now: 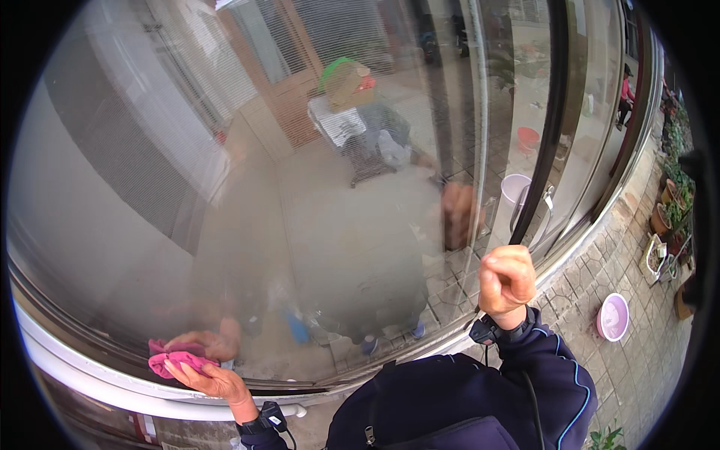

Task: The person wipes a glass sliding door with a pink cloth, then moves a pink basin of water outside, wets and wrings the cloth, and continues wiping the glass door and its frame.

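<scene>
My left hand (207, 377) presses a folded pink cloth (182, 364) against the lower left of a large glass pane (337, 247), just above the bottom frame. The hand and cloth show mirrored in the glass. My right hand (508, 279) is closed like a fist beside the dark upright edge of the door frame (541, 142). Whether its fingers grip that edge or anything else is hidden. A curved metal handle (550, 199) sits on the frame just above this hand.
A white pipe (150, 397) runs along the base at the left. On the paving at the right stands a pinkish-purple basin (613, 317). Potted plants (661, 217) line the far right. A person in pink (626, 97) sits in the distance. The glass carries many reflections.
</scene>
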`<action>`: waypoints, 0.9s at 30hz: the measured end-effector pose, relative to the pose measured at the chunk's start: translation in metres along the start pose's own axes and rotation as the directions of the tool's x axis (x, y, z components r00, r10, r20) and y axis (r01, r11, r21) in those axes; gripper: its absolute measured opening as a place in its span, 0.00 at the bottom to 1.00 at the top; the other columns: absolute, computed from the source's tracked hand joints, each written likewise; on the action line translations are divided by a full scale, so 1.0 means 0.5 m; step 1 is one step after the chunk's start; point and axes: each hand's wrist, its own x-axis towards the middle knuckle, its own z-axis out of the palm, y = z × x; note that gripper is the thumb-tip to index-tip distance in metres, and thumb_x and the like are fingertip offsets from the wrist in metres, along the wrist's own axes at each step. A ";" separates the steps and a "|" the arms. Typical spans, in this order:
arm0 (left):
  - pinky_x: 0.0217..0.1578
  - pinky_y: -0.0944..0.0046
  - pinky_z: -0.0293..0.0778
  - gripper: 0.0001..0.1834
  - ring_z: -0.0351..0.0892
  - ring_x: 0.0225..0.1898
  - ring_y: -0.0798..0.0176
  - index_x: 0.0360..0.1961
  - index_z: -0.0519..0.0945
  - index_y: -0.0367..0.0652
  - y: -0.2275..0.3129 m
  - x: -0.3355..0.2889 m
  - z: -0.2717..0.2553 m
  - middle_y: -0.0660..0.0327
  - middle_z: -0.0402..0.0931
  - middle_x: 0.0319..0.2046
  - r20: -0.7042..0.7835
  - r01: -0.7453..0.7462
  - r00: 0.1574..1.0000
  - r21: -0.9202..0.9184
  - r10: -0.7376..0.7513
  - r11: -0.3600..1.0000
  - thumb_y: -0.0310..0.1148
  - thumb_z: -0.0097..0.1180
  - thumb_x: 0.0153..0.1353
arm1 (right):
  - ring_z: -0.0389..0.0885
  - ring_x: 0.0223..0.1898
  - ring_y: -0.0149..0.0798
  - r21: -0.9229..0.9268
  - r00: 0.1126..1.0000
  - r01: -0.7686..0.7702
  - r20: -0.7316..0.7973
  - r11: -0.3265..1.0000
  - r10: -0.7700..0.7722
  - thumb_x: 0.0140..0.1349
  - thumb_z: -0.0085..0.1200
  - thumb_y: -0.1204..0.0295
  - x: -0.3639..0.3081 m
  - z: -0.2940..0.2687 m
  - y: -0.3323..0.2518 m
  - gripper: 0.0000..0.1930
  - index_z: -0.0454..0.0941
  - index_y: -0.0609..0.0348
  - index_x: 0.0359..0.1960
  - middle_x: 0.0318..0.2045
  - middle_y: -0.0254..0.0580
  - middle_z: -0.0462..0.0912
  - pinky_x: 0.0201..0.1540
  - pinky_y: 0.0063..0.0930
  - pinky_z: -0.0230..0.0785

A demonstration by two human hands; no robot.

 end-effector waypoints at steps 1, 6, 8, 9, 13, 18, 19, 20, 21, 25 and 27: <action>0.63 0.38 0.55 0.20 0.53 0.67 0.34 0.63 0.62 0.38 0.016 -0.012 0.003 0.38 0.52 0.66 0.019 -0.071 0.997 0.023 0.070 0.997 0.29 0.42 0.71 | 0.75 0.26 0.35 -0.163 0.988 -0.003 -0.152 0.987 -0.022 0.48 0.59 0.82 -0.003 -0.010 0.016 0.14 0.77 0.61 0.39 0.28 0.42 0.78 0.29 0.23 0.68; 0.60 0.32 0.55 0.20 0.55 0.65 0.30 0.61 0.63 0.43 0.077 -0.065 0.010 0.35 0.55 0.64 0.121 -0.210 0.970 -0.037 0.213 0.977 0.28 0.47 0.69 | 0.61 0.24 0.24 -0.174 0.842 -0.315 -0.505 0.933 0.190 0.56 0.59 0.83 -0.021 -0.040 0.109 0.14 0.74 0.62 0.44 0.26 0.31 0.67 0.28 0.16 0.56; 0.59 0.32 0.56 0.18 0.56 0.64 0.29 0.58 0.64 0.41 0.088 -0.073 0.012 0.34 0.55 0.63 0.129 -0.213 0.967 -0.051 0.218 0.976 0.27 0.48 0.68 | 0.57 0.23 0.19 -0.266 0.896 -0.186 -0.441 0.946 0.053 0.60 0.57 0.83 -0.024 -0.051 0.132 0.14 0.72 0.62 0.47 0.23 0.23 0.61 0.26 0.11 0.49; 0.59 0.32 0.56 0.18 0.56 0.64 0.29 0.57 0.64 0.41 0.092 -0.074 0.012 0.34 0.56 0.63 0.125 -0.223 0.966 -0.042 0.226 0.974 0.27 0.49 0.68 | 0.64 0.26 0.25 -0.320 0.878 -0.238 -0.475 0.917 0.062 0.58 0.59 0.82 -0.022 -0.057 0.138 0.14 0.73 0.62 0.46 0.27 0.29 0.67 0.29 0.16 0.56; 0.58 0.33 0.57 0.18 0.59 0.63 0.30 0.56 0.67 0.40 0.106 -0.069 0.007 0.34 0.59 0.62 0.139 -0.234 0.961 -0.043 0.237 0.971 0.27 0.53 0.65 | 0.80 0.37 0.42 -0.473 0.917 -0.246 -0.396 0.846 0.045 0.56 0.61 0.79 -0.005 -0.083 0.147 0.10 0.78 0.63 0.40 0.39 0.45 0.81 0.39 0.30 0.71; 0.57 0.39 0.61 0.19 0.66 0.60 0.36 0.51 0.71 0.41 0.148 -0.082 0.005 0.38 0.67 0.58 0.180 -0.402 0.897 -0.045 0.403 0.914 0.22 0.59 0.59 | 0.68 0.24 0.31 -0.596 0.931 -0.249 -0.365 0.763 0.018 0.58 0.61 0.76 0.000 -0.085 0.136 0.06 0.80 0.61 0.37 0.26 0.34 0.71 0.27 0.24 0.62; 0.57 0.39 0.60 0.19 0.67 0.60 0.36 0.51 0.72 0.41 0.157 -0.085 0.008 0.39 0.68 0.57 0.174 -0.409 0.894 -0.057 0.413 0.911 0.22 0.60 0.58 | 0.66 0.23 0.30 -0.600 0.932 -0.255 -0.361 0.759 0.028 0.59 0.61 0.75 -0.001 -0.083 0.136 0.05 0.81 0.61 0.36 0.24 0.33 0.68 0.26 0.23 0.61; 0.57 0.39 0.60 0.19 0.67 0.59 0.36 0.50 0.72 0.41 0.164 -0.088 0.011 0.39 0.68 0.57 0.173 -0.426 0.886 -0.067 0.431 0.902 0.22 0.61 0.57 | 0.66 0.23 0.30 -0.609 0.930 -0.228 -0.367 0.760 -0.015 0.59 0.61 0.75 -0.003 -0.082 0.137 0.05 0.81 0.61 0.35 0.24 0.33 0.69 0.25 0.23 0.60; 0.57 0.39 0.60 0.19 0.68 0.59 0.36 0.50 0.73 0.42 0.168 -0.089 0.012 0.39 0.69 0.56 0.177 -0.436 0.880 -0.070 0.442 0.897 0.22 0.62 0.57 | 0.67 0.23 0.30 -0.609 0.929 -0.217 -0.368 0.763 -0.029 0.59 0.61 0.75 -0.004 -0.080 0.138 0.05 0.81 0.61 0.35 0.25 0.34 0.69 0.25 0.23 0.60; 0.59 0.40 0.59 0.17 0.69 0.59 0.39 0.47 0.76 0.43 0.169 -0.091 0.011 0.41 0.72 0.55 0.176 -0.454 0.866 -0.116 0.468 0.884 0.22 0.62 0.56 | 0.67 0.23 0.31 -0.625 0.925 -0.143 -0.360 0.768 -0.121 0.59 0.61 0.75 -0.007 -0.079 0.145 0.05 0.81 0.62 0.35 0.25 0.35 0.70 0.25 0.23 0.60; 0.60 0.42 0.58 0.17 0.70 0.58 0.40 0.46 0.77 0.46 0.162 -0.090 0.007 0.43 0.72 0.54 0.178 -0.464 0.856 -0.153 0.486 0.873 0.21 0.61 0.56 | 0.67 0.23 0.31 -0.628 0.928 -0.124 -0.348 0.768 -0.135 0.58 0.61 0.74 -0.005 -0.080 0.146 0.05 0.81 0.62 0.35 0.25 0.35 0.71 0.25 0.23 0.60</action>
